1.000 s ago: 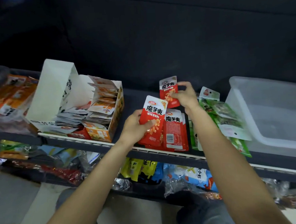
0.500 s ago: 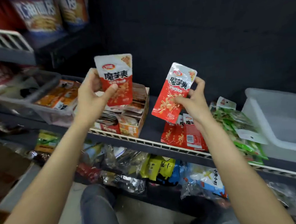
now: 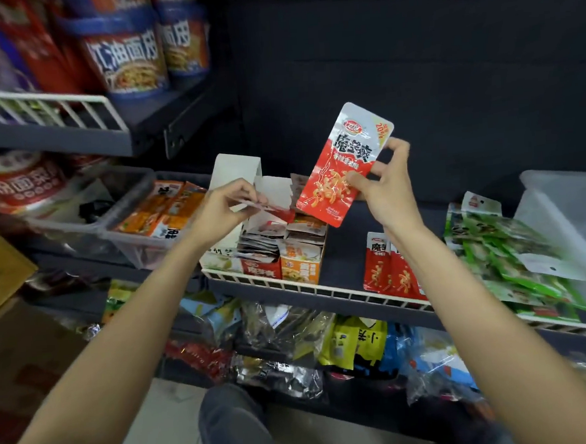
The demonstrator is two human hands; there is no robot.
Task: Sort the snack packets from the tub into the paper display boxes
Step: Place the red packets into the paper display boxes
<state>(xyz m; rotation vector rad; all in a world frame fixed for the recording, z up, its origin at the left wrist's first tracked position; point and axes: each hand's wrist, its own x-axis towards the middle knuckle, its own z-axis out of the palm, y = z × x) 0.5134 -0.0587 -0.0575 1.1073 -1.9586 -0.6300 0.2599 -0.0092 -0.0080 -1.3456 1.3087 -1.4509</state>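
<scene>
My right hand (image 3: 383, 185) pinches a red snack packet (image 3: 341, 165) and holds it upright in the air, just right of the paper display box (image 3: 280, 257). My left hand (image 3: 220, 209) holds a second red packet (image 3: 270, 207) almost flat, its end reaching over the open top of that box. The box stands on the shelf rail, holds several stacked packets and has a raised white lid flap. Two or three more red packets (image 3: 389, 271) lie on the shelf below my right wrist. The clear plastic tub (image 3: 569, 211) sits at the far right.
Green packets (image 3: 513, 253) lie piled between the red ones and the tub. A clear bin with orange packets (image 3: 157, 213) stands left of the box. Noodle cups (image 3: 127, 57) fill the upper shelf. Bagged snacks crowd the lower shelf (image 3: 326, 343). My knee shows below.
Both hands lifted a red packet off the shelf pile. My left hand then lowered its packet flat over the display box while my right kept its packet raised. The camera tilted up.
</scene>
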